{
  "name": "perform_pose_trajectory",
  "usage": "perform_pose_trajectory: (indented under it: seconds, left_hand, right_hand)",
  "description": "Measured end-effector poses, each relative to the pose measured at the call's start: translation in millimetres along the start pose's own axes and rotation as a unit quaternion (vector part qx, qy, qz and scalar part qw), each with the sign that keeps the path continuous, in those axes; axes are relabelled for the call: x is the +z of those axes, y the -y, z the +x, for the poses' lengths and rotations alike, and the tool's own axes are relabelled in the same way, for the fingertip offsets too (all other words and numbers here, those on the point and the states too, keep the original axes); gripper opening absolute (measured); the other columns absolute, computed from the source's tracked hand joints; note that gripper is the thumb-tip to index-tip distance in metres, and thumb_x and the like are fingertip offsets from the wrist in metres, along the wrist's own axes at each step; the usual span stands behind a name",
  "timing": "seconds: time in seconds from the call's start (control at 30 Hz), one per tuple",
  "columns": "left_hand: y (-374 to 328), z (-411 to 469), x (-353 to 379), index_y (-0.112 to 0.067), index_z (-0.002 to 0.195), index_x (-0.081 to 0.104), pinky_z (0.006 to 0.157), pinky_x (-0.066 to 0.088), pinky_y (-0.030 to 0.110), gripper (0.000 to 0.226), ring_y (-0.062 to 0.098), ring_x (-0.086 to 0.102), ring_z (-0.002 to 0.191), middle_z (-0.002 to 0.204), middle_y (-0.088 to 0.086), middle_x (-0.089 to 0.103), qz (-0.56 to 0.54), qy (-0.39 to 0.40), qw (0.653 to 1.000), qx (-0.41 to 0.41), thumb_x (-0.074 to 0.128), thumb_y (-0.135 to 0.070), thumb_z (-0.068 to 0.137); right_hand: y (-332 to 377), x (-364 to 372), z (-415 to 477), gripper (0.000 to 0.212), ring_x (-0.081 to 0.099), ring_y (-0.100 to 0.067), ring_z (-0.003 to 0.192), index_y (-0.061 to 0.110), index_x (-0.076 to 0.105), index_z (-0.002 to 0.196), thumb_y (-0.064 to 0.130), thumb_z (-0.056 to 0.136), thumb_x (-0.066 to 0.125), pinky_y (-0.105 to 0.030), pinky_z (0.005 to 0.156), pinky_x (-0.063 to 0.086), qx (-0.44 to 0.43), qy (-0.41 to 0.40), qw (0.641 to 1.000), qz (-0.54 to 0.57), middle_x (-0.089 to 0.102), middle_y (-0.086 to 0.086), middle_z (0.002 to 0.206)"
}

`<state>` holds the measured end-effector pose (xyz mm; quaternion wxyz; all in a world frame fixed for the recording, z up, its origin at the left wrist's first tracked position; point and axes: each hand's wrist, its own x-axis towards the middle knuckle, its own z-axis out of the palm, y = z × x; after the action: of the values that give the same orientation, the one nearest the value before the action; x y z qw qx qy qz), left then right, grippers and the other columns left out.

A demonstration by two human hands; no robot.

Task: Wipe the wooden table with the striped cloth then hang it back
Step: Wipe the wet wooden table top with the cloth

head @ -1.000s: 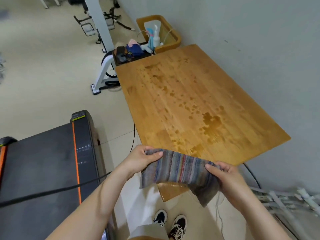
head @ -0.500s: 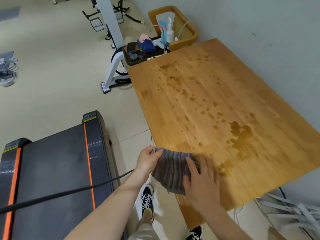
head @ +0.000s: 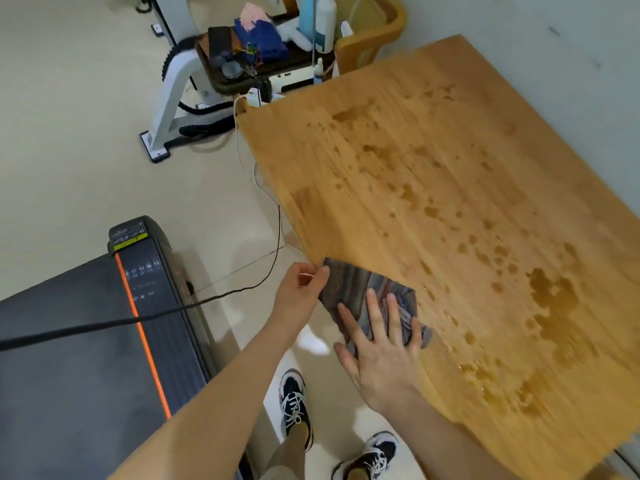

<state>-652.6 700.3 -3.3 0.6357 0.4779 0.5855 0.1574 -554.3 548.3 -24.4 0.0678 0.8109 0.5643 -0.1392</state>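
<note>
The striped cloth (head: pixel 353 289), grey with blue and red stripes, lies bunched on the near left edge of the wooden table (head: pixel 433 188). My right hand (head: pixel 381 344) presses flat on the cloth with fingers spread. My left hand (head: pixel 299 289) pinches the cloth's left corner just off the table edge. Dark wet spots and a larger puddle (head: pixel 550 296) cover the tabletop to the right of the cloth.
A black treadmill (head: pixel 86 341) with an orange stripe stands at my left, a black cable (head: pixel 173 306) running over it. A white exercise machine (head: pixel 173 84), a cluttered dark tray (head: pixel 249 57) and a wooden bin (head: pixel 374 32) sit beyond the table. A wall borders the table's right side.
The cloth went from hanging between both hands in front of the table onto the tabletop edge. My right hand flattened on top of it, and I stepped closer to the table.
</note>
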Motion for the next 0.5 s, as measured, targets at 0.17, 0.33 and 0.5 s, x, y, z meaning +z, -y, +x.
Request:
perform_pose_trajectory:
  seconds: [0.17, 0.33, 0.5]
  left_hand:
    - [-2.9, 9.8, -0.4, -0.023, 0.107, 0.056, 0.076, 0.049, 0.021, 0.03, 0.011, 0.055, 0.086, 0.103, -0.002, 0.05, 0.182, -0.099, 0.959, 0.194, 0.065, -0.009, 0.082]
    - [3.8, 12.9, 17.9, -0.01, 0.117, 0.064, 0.081, 0.047, 0.044, 0.037, 0.032, 0.049, 0.098, 0.112, 0.015, 0.053, 0.366, -0.121, 0.853, 0.352, 0.056, 0.001, 0.082]
    - [21.3, -19.2, 54.4, -0.011, 0.117, 0.064, 0.074, 0.04, 0.049, 0.041, 0.038, 0.051, 0.096, 0.113, 0.016, 0.055, 0.478, -0.086, 0.783, 0.388, 0.056, -0.002, 0.077]
  right_hand:
    - [14.3, -5.6, 28.6, 0.059, -0.006, -0.027, 0.151, 0.045, 0.016, 0.152, 0.066, 0.097, 0.019, -0.059, 0.113, -0.006, 0.03, -0.012, 0.999, 0.02, 0.004, 0.0, 0.165]
    - [17.0, -5.3, 28.0, 0.057, 0.003, -0.024, 0.151, 0.043, 0.023, 0.152, 0.061, 0.097, 0.027, -0.058, 0.116, 0.0, 0.032, -0.047, 0.996, 0.063, 0.016, 0.004, 0.163]
    - [-11.2, 10.2, -27.7, 0.058, 0.015, -0.022, 0.15, 0.038, 0.027, 0.152, 0.06, 0.098, 0.028, -0.057, 0.114, 0.012, 0.055, -0.051, 0.995, 0.067, 0.022, 0.005, 0.161]
